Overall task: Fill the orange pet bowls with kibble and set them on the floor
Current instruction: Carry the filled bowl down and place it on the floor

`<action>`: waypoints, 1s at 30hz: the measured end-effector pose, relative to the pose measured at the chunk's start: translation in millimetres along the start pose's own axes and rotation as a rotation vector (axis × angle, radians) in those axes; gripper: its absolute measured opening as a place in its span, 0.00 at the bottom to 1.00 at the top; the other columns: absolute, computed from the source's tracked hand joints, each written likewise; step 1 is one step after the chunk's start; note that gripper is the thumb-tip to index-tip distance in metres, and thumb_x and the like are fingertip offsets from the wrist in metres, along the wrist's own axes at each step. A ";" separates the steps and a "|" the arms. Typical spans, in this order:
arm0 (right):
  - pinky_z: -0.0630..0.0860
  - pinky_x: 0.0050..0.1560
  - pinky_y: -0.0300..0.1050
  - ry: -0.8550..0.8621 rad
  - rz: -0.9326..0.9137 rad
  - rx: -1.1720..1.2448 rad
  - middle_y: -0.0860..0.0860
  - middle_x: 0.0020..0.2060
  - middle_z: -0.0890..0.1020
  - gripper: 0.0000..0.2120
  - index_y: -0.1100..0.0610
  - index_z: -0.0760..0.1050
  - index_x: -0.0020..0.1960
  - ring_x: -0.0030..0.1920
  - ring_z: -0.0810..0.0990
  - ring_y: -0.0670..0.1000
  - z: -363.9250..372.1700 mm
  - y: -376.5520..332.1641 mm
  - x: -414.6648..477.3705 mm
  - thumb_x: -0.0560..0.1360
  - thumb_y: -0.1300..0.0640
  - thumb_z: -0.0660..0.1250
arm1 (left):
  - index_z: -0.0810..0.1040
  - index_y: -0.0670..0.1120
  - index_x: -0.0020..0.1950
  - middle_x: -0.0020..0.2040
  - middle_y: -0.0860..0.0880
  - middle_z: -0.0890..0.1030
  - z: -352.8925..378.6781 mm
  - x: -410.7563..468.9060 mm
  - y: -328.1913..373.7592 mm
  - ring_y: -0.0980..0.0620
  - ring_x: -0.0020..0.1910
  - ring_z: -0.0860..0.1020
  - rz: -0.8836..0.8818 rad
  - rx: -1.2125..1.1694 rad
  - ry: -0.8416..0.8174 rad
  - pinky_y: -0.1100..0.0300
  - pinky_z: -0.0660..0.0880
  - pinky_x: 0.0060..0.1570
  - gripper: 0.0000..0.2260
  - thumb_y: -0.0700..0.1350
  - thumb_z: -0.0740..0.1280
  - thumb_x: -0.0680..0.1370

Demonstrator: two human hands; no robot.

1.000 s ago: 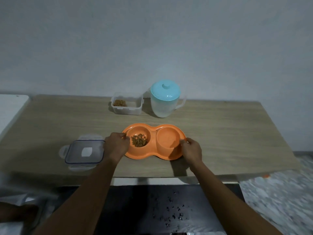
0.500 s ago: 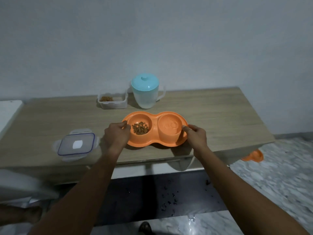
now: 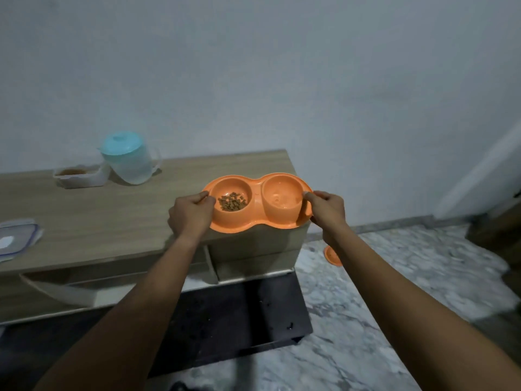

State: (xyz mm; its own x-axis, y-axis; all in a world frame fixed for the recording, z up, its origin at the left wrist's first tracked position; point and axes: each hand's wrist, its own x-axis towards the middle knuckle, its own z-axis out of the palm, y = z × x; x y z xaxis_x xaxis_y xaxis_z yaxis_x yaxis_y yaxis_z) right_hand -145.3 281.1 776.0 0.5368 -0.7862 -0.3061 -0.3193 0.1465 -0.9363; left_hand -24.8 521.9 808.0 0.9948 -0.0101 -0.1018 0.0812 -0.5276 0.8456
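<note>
I hold an orange double pet bowl (image 3: pixel 255 218) lifted off the wooden table (image 3: pixel 107 218), over the table's right end. My left hand (image 3: pixel 191 214) grips its left rim and my right hand (image 3: pixel 327 211) grips its right rim. Brown kibble (image 3: pixel 232 203) lies in the left cup. The right cup (image 3: pixel 282 197) shows a pale sheen inside; I cannot tell what it holds. A clear tub with kibble (image 3: pixel 79 176) stands at the back of the table.
A clear jug with a teal lid (image 3: pixel 128 158) stands beside the tub. A blue-edged container lid (image 3: pixel 15 239) lies at the table's left. Below are a dark mat (image 3: pixel 225 320), marble floor (image 3: pixel 394 277) and another orange bowl (image 3: pixel 332 255) on it.
Both hands have lifted the double bowl off the table and carried it to the right, past the table's right end. My view has swung right, showing more floor.
</note>
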 end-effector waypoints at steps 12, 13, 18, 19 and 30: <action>0.82 0.52 0.54 0.155 0.049 0.012 0.57 0.50 0.85 0.13 0.58 0.83 0.58 0.49 0.83 0.55 -212.4 -2.1 100.9 0.76 0.54 0.71 | 0.83 0.54 0.61 0.60 0.48 0.83 206.0 -67.9 106.5 0.43 0.64 0.76 0.098 -0.010 -0.184 0.54 0.69 0.64 0.16 0.54 0.69 0.74; 0.82 0.47 0.51 0.165 0.057 0.018 0.56 0.47 0.85 0.11 0.58 0.83 0.57 0.46 0.82 0.53 -226.8 2.5 112.8 0.77 0.55 0.71 | 0.83 0.53 0.61 0.60 0.47 0.83 227.2 -66.8 114.0 0.42 0.64 0.76 0.109 0.011 -0.211 0.54 0.68 0.65 0.16 0.53 0.69 0.74; 0.78 0.43 0.47 0.194 0.074 0.008 0.54 0.39 0.83 0.05 0.57 0.83 0.46 0.42 0.81 0.51 -281.6 17.7 168.1 0.78 0.59 0.68 | 0.82 0.54 0.63 0.62 0.46 0.82 312.6 -71.0 142.3 0.41 0.64 0.75 0.117 0.055 -0.291 0.54 0.69 0.64 0.16 0.52 0.69 0.75; 0.80 0.45 0.49 0.205 0.082 0.008 0.54 0.40 0.84 0.04 0.57 0.83 0.46 0.44 0.82 0.52 -290.0 22.7 183.1 0.77 0.59 0.69 | 0.81 0.55 0.64 0.62 0.46 0.82 330.7 -70.1 144.5 0.41 0.63 0.76 0.110 0.069 -0.302 0.54 0.70 0.63 0.17 0.51 0.69 0.76; 0.81 0.45 0.46 0.073 0.295 -0.022 0.52 0.46 0.84 0.14 0.56 0.78 0.63 0.45 0.84 0.47 -275.8 188.0 370.4 0.78 0.63 0.70 | 0.83 0.47 0.60 0.55 0.40 0.84 539.6 -18.0 22.0 0.38 0.56 0.80 -0.155 0.236 -0.298 0.55 0.71 0.47 0.13 0.48 0.65 0.79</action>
State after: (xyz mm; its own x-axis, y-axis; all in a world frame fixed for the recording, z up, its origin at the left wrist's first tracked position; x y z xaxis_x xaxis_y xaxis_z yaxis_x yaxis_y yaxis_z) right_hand -221.9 -148.1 534.2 0.3607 -0.7530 -0.5504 -0.4701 0.3629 -0.8046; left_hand -74.5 52.1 545.7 0.9073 -0.1429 -0.3955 0.1777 -0.7221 0.6686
